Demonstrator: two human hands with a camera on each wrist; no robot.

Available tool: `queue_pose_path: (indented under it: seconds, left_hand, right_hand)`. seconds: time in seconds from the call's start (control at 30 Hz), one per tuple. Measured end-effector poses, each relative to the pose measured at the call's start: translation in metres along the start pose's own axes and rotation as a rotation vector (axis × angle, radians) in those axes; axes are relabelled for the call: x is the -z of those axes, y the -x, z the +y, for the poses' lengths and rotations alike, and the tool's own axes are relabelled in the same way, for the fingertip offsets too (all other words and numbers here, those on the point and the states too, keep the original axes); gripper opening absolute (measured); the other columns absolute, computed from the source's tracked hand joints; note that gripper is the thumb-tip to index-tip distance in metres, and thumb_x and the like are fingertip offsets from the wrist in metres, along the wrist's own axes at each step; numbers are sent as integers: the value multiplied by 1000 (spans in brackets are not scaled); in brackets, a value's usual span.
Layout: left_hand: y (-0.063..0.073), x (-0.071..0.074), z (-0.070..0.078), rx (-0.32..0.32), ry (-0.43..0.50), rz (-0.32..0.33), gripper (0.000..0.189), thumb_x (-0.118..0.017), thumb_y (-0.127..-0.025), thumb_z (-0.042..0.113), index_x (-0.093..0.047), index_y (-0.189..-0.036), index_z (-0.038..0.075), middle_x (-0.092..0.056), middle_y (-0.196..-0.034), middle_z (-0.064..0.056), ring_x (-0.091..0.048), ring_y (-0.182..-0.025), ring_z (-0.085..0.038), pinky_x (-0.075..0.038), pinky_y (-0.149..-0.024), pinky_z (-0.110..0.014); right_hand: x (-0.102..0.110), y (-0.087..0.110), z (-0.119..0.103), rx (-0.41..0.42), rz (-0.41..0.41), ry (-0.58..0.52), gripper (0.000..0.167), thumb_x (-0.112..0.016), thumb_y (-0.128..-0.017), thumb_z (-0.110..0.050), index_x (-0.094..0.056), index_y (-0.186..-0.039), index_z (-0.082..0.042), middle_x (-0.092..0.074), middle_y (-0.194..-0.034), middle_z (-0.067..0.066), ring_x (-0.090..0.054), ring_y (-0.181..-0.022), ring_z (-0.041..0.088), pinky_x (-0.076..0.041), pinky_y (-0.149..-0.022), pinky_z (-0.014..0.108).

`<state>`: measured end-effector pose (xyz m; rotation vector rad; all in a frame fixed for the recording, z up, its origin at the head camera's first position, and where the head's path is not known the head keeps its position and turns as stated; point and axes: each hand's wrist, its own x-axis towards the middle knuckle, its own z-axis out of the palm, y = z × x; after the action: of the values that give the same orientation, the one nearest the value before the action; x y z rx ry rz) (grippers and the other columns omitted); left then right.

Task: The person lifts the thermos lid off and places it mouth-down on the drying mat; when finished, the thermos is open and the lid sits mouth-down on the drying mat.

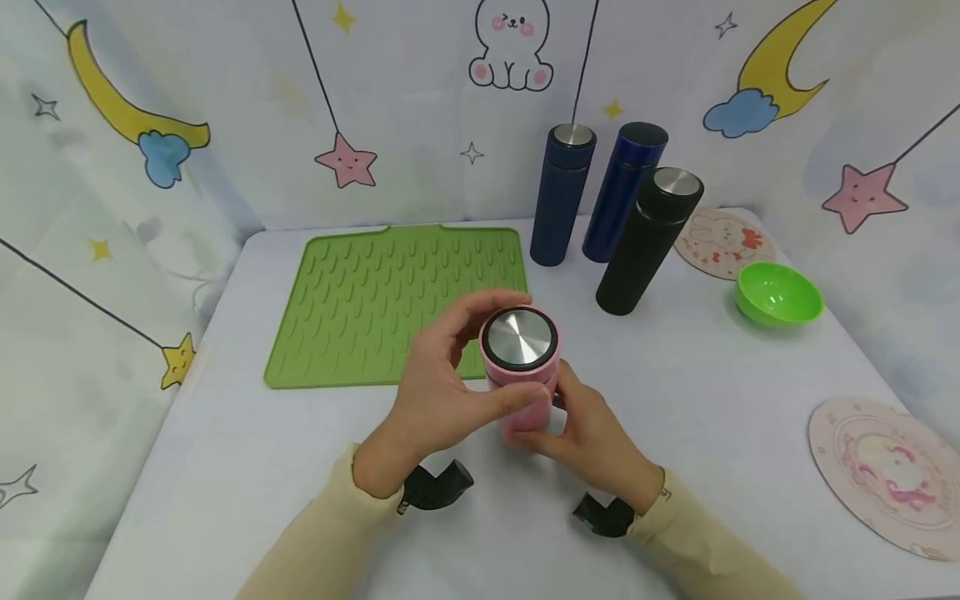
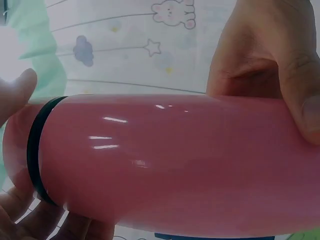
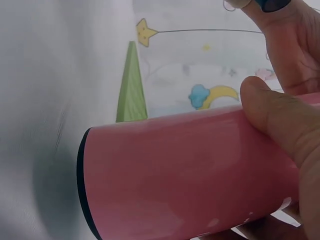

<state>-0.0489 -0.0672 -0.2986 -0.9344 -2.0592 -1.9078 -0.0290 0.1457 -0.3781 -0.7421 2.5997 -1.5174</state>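
A pink thermos flask (image 1: pixel 536 413) stands roughly upright between the two hands, its lid (image 1: pixel 521 338) topped with a silver disc in a black ring. My left hand (image 1: pixel 448 379) grips it around the lid, thumb on the near side and fingers behind. Lower down, my right hand (image 1: pixel 600 433) holds the body, with its thumb (image 3: pixel 270 107) laid along the pink side. A black band (image 2: pixel 41 150) marks the seam under the lid in the left wrist view. In the right wrist view the flask's dark-edged base (image 3: pixel 86 180) shows over the white tabletop, a shadow beside it.
A green ribbed mat (image 1: pixel 390 300) lies behind the left hand. Beyond the flask stand a navy flask (image 1: pixel 558 196), a blue flask (image 1: pixel 622 196) and a black flask (image 1: pixel 645 250). To the right are a green bowl (image 1: pixel 780 296) and two round printed mats (image 1: pixel 723 242), one nearer the front.
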Motion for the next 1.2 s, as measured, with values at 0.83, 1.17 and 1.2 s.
queue_pose_path:
  seconds: [0.83,1.17,1.2]
  left_hand:
    - [-7,22,3,-113,122,-267,82,-92,-79,25,-48,-144,1,-58,-146,-18,-60,-129,-27,-50,-112,-40]
    - [-13,24,0,-79,250,-292,73,-83,-68,-14,-50,-133,-6,-64,-128,-28,-67,-122,-28,-57,-104,-40]
    - [-13,25,-1,-81,273,-316,72,-82,-69,-13,-50,-133,-7,-64,-128,-28,-66,-122,-28,-57,-104,-41]
  right_hand:
    - [8,-1,-4,142,-129,-8,88,-93,-78,-25,-43,-151,-18,-63,-143,-3,-63,-129,12,-57,-106,40]
    - [9,-1,-4,151,-148,-6,80,-90,-82,-28,-47,-147,-14,-66,-136,0,-66,-119,13,-60,-101,43]
    - [9,0,-4,152,-157,-9,80,-90,-82,-29,-47,-147,-14,-66,-136,0,-66,-119,12,-60,-101,42]
